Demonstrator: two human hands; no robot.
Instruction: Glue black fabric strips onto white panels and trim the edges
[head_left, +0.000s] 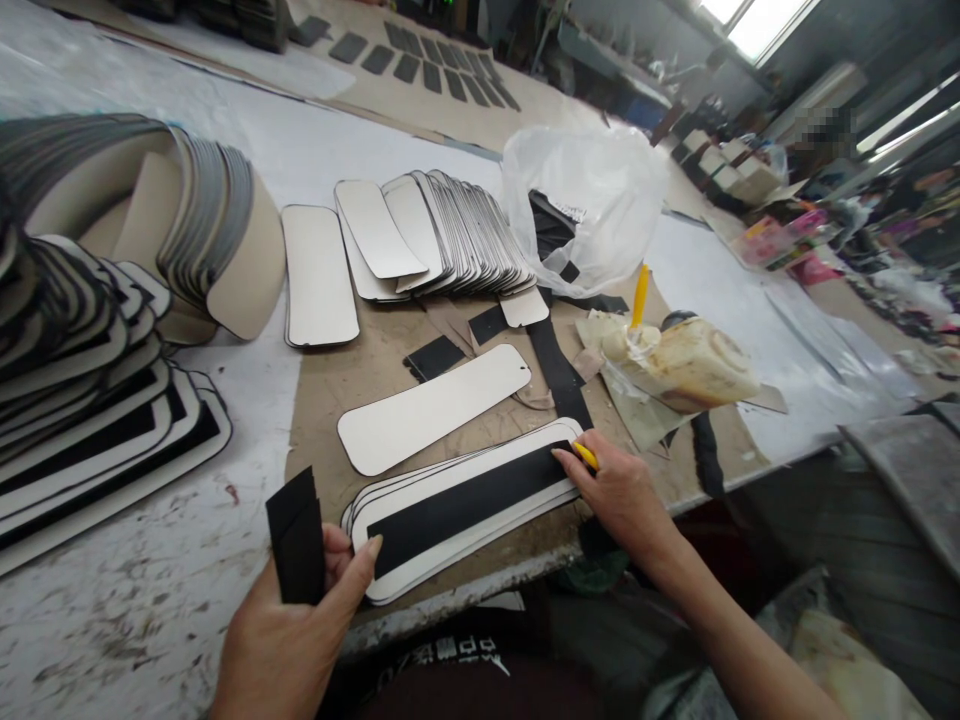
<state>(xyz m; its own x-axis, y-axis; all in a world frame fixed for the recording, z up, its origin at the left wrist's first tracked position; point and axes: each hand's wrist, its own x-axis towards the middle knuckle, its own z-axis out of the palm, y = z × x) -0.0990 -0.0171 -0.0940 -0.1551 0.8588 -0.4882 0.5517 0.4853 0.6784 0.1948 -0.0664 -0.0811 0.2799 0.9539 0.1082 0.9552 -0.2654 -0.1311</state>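
Observation:
A stack of white, round-cornered panels point(480, 525) lies at the table's front edge, with a long black strip point(472, 508) flat along the top one. My left hand point(300, 610) grips several short black pieces point(296, 540), and its thumb rests on the strip's left end. At the strip's right end, my right hand point(615, 485) presses with its thumb and fingertips. It also holds a thin yellow-handled tool point(585, 456), whose far part is hidden by the fingers. A single white panel point(435, 410) lies just behind the stack.
Fanned white panels point(465, 235) stand behind, beside a clear plastic bag point(600, 210). A stained glue container point(697, 365) with a yellow handle point(640, 295) stands on the right. Piled black-and-white panels point(97, 440) and curved beige pieces point(247, 260) fill the left. Brown board point(322, 385) covers the table's middle.

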